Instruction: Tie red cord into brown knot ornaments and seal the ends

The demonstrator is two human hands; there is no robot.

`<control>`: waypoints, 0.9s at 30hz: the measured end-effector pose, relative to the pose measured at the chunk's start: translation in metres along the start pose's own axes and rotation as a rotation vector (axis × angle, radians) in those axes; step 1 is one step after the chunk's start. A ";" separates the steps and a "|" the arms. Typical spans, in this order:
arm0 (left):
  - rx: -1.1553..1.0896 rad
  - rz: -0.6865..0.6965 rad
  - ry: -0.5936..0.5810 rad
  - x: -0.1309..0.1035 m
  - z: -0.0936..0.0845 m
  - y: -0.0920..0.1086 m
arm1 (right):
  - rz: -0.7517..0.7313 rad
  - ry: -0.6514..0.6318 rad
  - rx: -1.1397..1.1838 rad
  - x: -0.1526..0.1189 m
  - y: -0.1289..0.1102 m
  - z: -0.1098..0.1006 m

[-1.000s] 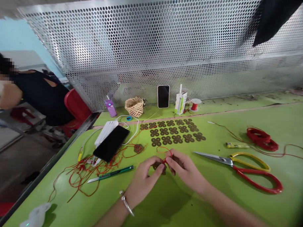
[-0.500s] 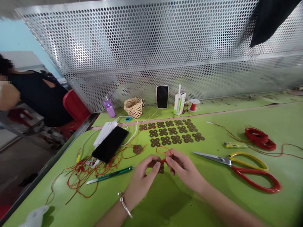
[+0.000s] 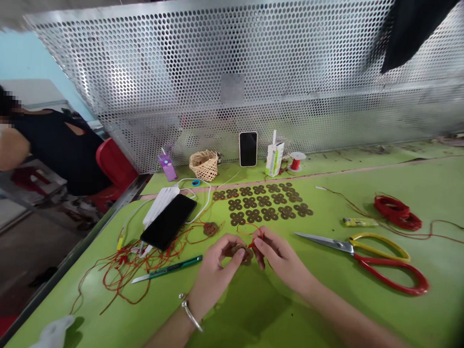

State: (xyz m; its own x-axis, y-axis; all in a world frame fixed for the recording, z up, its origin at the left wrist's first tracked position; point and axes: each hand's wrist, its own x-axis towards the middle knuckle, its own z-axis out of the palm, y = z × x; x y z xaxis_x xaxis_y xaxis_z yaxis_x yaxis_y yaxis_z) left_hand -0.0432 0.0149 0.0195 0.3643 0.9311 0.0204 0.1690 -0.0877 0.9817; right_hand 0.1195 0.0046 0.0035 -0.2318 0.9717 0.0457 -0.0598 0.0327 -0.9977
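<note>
Between the thumb and fingers of my left hand (image 3: 222, 262) sits a small cluster of brown coins (image 3: 246, 254), partly covered by the fingertips. My right hand (image 3: 278, 254) pinches a red cord (image 3: 251, 243) right beside the cluster. A thin loop of that cord curves up above the fingers. Just beyond both hands, flower-shaped groups of brown coins (image 3: 269, 214) lie in rows on the green table (image 3: 265, 317). Another coin cluster with red cord (image 3: 210, 228) rests to the left of my hands.
Large scissors (image 3: 351, 245) with red and yellow handles, a lighter (image 3: 359, 222) and a red cord coil (image 3: 397, 211) lie right. Left are a green cutter knife (image 3: 175, 266), a black phone (image 3: 169, 221) and tangled red cords (image 3: 114, 276). A wicker basket (image 3: 205, 165) stands behind.
My left hand has tilted the coin cluster, so more of its face shows. The right fingers have shifted slightly, still pinching the cord. The things on the table have stayed put.
</note>
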 end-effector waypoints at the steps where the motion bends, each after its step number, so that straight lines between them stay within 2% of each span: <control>1: 0.001 -0.007 -0.007 0.000 0.000 0.000 | -0.003 -0.001 0.005 0.000 0.001 0.000; 16: -0.028 -0.046 -0.002 0.001 0.001 0.000 | 0.002 0.031 -0.081 0.000 -0.002 -0.001; 27: -0.221 -0.113 -0.035 0.002 0.003 -0.005 | -0.018 0.029 -0.082 0.000 -0.001 0.000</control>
State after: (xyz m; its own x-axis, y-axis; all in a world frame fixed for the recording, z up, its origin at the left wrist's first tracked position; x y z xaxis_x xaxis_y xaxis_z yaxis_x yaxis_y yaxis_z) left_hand -0.0404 0.0161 0.0139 0.3868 0.9173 -0.0948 0.0079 0.0995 0.9950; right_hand 0.1201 0.0043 0.0046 -0.2027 0.9772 0.0636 0.0162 0.0683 -0.9975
